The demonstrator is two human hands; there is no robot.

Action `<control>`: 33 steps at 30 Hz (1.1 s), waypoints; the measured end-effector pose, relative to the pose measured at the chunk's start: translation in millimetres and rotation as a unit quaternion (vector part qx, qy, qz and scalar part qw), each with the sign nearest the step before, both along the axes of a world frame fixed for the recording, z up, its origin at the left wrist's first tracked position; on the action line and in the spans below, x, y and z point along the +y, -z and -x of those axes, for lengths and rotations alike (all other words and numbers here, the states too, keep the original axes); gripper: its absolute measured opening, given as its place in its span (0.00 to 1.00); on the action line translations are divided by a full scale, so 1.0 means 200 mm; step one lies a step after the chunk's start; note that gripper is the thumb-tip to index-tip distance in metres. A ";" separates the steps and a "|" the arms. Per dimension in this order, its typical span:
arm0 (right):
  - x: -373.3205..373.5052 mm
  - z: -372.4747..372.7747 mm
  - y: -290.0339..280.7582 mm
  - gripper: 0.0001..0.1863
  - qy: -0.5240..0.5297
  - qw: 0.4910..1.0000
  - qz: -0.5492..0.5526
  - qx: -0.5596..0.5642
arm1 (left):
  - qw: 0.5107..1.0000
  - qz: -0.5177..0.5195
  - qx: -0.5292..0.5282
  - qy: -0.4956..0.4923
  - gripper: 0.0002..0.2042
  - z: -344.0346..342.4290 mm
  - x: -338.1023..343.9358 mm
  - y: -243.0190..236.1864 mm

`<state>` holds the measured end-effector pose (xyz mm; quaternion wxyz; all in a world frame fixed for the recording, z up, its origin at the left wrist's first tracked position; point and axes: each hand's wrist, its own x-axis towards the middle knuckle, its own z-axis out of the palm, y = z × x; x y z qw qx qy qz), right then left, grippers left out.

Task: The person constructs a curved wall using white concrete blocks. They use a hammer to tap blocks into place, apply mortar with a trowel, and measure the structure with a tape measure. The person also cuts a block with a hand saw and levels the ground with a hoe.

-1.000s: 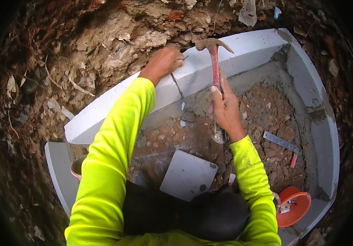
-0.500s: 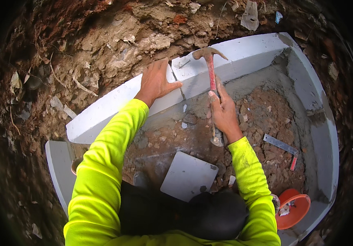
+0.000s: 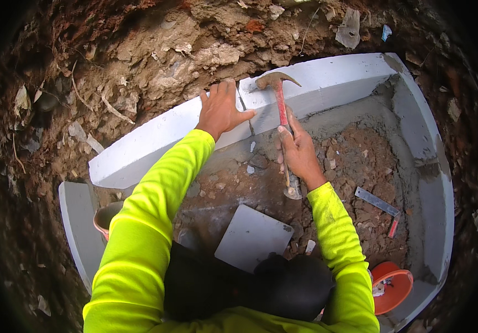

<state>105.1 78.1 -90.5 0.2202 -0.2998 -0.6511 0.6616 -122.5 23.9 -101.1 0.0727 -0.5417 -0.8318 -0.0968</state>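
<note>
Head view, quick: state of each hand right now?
Left hand: open, resting on the white block.
Right hand: closed, holding the hammer.

Earth floor (image 3: 355, 172): spread brown and stony inside pale blocks (image 3: 333, 75).
Grey board (image 3: 253, 236): lay near centre.
Try square (image 3: 377, 201): lay at right.
Orange bucket (image 3: 397, 294): sat near right.

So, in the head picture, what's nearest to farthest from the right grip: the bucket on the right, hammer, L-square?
1. Hammer: held in the right grip.
2. L-square: to its right, lower down.
3. Bucket: lower right, farther still.
</note>
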 end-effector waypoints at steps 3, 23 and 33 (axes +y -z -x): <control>-0.01 0.00 -0.02 0.30 0.049 0.998 -0.015 0.044 | 1.000 -0.005 -0.006 0.005 0.49 0.01 0.01 -0.01; 0.03 0.07 0.16 0.31 0.029 0.978 -0.203 0.024 | 1.000 0.002 -0.012 -0.004 0.51 -0.01 0.04 -0.01; 0.05 0.07 0.05 0.27 -0.020 0.938 -0.345 -0.017 | 0.998 0.036 -0.040 -0.025 0.56 -0.01 0.00 -0.04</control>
